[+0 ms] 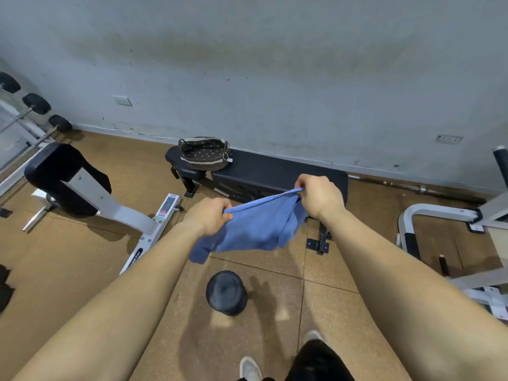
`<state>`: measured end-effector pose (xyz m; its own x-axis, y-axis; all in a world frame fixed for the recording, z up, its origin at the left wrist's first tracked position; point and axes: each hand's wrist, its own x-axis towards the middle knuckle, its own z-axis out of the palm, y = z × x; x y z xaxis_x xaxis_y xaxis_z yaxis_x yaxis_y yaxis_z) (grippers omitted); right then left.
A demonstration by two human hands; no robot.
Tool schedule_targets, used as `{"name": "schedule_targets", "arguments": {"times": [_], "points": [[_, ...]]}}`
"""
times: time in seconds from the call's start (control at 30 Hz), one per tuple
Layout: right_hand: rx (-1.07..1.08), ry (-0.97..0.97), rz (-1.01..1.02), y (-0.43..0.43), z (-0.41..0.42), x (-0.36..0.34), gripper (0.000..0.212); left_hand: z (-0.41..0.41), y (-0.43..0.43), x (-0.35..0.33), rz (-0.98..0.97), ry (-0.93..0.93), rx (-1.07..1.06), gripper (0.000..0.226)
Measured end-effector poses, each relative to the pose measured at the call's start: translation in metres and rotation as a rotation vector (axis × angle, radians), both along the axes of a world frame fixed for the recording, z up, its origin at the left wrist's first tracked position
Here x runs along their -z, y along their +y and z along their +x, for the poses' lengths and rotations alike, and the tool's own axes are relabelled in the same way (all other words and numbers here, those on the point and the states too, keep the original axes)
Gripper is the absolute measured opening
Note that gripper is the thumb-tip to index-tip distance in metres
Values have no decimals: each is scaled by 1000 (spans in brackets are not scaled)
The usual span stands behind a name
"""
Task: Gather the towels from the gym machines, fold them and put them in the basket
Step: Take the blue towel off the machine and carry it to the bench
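Note:
A blue towel hangs in the air in front of me, stretched along its top hem. My left hand pinches the hem at its left end and my right hand pinches it at the right end. The rest of the cloth droops in loose folds below the hands. Beyond the towel, a dark woven basket with a dotted lining sits on the left end of a black flat bench by the wall. The basket looks empty.
A black dumbbell lies on the brown floor just below the towel. A white-framed bench with black pads stands at left, barbells behind it. White machine frames are at right. My shoe shows at the bottom.

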<state>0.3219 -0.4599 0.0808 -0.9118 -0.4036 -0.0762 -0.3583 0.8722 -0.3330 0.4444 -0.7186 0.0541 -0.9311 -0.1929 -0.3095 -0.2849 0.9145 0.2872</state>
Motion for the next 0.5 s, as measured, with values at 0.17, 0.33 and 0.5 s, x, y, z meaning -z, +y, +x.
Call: {"name": "schedule_targets", "arguments": {"times": [0.17, 0.33, 0.5], "points": [[36, -26, 34, -20, -10, 15, 25, -16, -29, 22, 103, 60, -120, 12], [87, -101, 89, -31, -58, 44, 19, -64, -47, 43, 173, 106, -200, 7], [135, -152, 77, -40, -132, 83, 19, -144, -69, 62, 163, 60, -161, 12]]}}
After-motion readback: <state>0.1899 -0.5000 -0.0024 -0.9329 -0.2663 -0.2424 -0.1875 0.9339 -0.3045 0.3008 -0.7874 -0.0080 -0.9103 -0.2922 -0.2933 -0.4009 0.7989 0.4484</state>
